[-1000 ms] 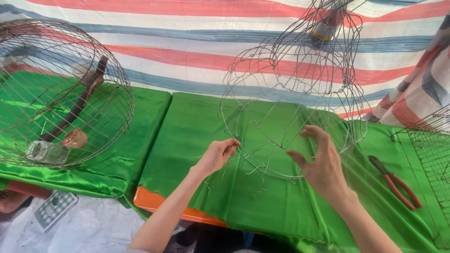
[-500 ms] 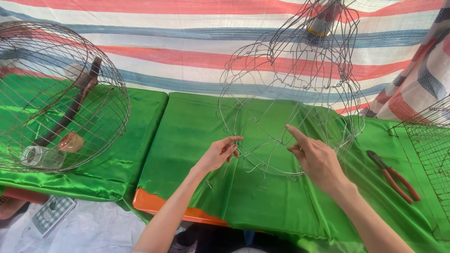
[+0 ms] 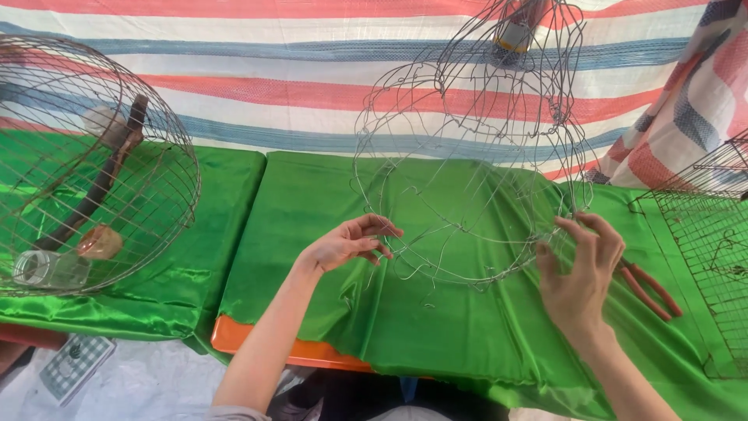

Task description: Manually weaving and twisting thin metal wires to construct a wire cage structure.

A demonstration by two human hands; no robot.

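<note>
Head view: the left hand (image 3: pixel 347 245) is pinching the lower rim of the wire frame (image 3: pixel 467 156), which is standing on the green desk (image 3: pixel 312 203). The right hand (image 3: pixel 580 269), fingers loosely spread, is touching the rim's far side. The frame is looking half-woven, with sparse wires, though thin strands are probably getting lost. The finished cage (image 3: pixel 86 164) and pliers (image 3: pixel 650 288) are lying aside.

Unfinished wire cage frame (image 3: pixel 467 156), upright
</note>
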